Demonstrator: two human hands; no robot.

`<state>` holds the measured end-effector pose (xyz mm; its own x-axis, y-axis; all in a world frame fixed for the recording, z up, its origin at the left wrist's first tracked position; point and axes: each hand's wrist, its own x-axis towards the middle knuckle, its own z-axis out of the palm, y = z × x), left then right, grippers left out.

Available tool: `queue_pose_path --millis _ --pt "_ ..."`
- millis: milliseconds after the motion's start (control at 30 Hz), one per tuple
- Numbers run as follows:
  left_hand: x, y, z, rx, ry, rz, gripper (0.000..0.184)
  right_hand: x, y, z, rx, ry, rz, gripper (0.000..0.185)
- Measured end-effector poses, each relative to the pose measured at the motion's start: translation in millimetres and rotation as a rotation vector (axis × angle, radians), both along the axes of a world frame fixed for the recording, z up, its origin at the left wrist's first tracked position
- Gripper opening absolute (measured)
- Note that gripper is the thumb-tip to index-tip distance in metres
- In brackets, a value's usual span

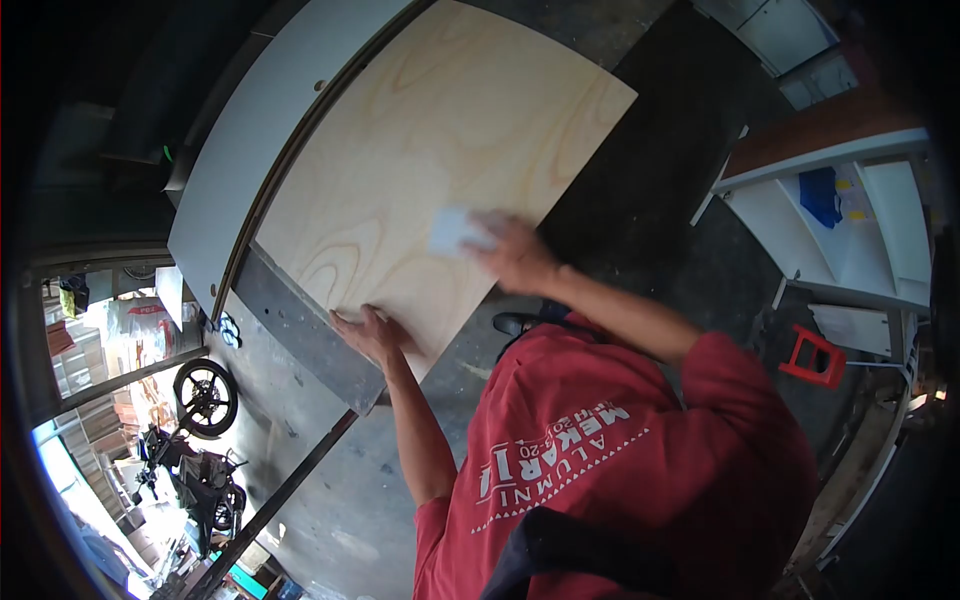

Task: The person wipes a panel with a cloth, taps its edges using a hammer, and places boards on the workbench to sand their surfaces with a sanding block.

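Observation:
A pale plywood board with wavy grain lies flat on a dark-surfaced worktable. My right hand grips a small whitish rectangular pad against the board's face, near its right edge. Both the hand and the pad are smeared by motion, so the pad's exact kind is unclear. Close to the board's near end, my left hand lies flat with its fingers stretched out, touching the wood and holding nothing.
Along the board's left side runs a long grey-white panel. A white cabinet with shelves and a red stool stand at right. A motorcycle is parked at lower left, beside a bright opening.

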<state>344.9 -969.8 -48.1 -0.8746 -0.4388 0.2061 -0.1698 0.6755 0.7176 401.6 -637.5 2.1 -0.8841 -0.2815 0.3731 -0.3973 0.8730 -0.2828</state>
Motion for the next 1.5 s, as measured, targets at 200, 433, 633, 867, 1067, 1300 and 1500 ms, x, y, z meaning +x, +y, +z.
queue_pose_path --millis 200,433,633,867,1067,1300,1500 --pt "3.0 38.4 34.1 -0.181 -0.122 0.147 0.069 -87.5 205.2 -21.9 0.072 0.084 -0.597 0.054" --pt "3.4 52.6 43.0 -0.343 -0.288 0.132 0.061 -224.0 243.2 -27.1 0.048 0.062 -0.632 0.051" --pt "-1.6 53.8 42.3 -0.428 -0.357 0.078 0.061 -355.9 236.1 -31.0 0.108 0.046 -0.586 0.050" --pt "-7.6 61.1 45.1 -0.446 -0.425 0.113 0.061 -482.7 227.8 -41.0 0.080 0.045 -0.620 0.048" --pt "-16.4 69.9 52.7 -0.426 -0.461 0.193 0.060 -511.7 210.7 -46.3 0.104 0.085 -0.596 0.046" --pt "-9.1 61.2 45.1 -0.420 -0.408 0.190 0.061 -486.2 215.1 -36.4 0.104 0.027 -0.583 0.046" --pt "-5.4 67.7 56.4 -0.349 -0.374 0.222 0.060 -457.4 241.0 -54.0 0.060 0.039 -0.623 0.046"
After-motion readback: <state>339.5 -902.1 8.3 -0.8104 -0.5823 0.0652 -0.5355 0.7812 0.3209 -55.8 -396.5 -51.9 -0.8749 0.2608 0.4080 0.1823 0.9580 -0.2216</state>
